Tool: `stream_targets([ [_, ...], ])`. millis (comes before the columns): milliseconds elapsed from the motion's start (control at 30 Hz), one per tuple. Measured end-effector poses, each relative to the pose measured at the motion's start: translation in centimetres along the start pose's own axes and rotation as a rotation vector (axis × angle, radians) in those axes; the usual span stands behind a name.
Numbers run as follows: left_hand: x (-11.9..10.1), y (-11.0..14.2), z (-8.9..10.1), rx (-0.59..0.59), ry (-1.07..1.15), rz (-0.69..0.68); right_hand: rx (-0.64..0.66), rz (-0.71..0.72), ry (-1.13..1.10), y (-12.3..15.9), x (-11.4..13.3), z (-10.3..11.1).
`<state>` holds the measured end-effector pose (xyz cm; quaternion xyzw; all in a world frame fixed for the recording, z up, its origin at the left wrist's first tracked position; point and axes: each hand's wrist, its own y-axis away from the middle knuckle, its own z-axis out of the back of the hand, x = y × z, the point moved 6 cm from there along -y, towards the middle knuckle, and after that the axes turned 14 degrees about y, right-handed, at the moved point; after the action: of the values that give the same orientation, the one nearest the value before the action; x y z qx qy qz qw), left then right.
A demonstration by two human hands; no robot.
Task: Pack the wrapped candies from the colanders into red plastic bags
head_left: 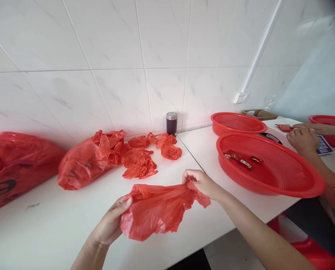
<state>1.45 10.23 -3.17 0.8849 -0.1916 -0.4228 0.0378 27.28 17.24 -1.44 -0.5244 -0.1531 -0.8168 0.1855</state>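
A crumpled red plastic bag [156,210] hangs just above the white table [71,221], held between both my hands. My left hand [111,223] grips its lower left edge, thumb on top of the plastic. My right hand [202,182] pinches the bag's upper right corner, fingers closed on it. Behind the bag, several more crumpled red bags [139,163] lie on the table, beside a larger stuffed red bag [83,163].
A big red bag [12,165] lies at the far left. A dark cylindrical flask [172,123] stands by the tiled wall. Two red mesh baskets [271,168] [236,122] sit at right, the near one holding small packets. Another person's hands [304,138] work at the far right.
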Motion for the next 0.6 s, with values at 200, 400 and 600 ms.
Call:
stream_targets([
  [200,-1.1,-0.2,1.2,-0.054,-0.313,-0.079,-0.144,-0.003,-0.304,0.7,-0.8,3.8],
  [400,-0.9,-0.8,1.7,-0.216,-0.578,-0.166,-0.242,-0.046,-0.563,1.7,-0.7,5.5],
  [600,0.3,-0.6,1.4,-0.161,-0.344,-0.182,-0.237,0.039,-0.666,2.2,-0.3,6.1],
])
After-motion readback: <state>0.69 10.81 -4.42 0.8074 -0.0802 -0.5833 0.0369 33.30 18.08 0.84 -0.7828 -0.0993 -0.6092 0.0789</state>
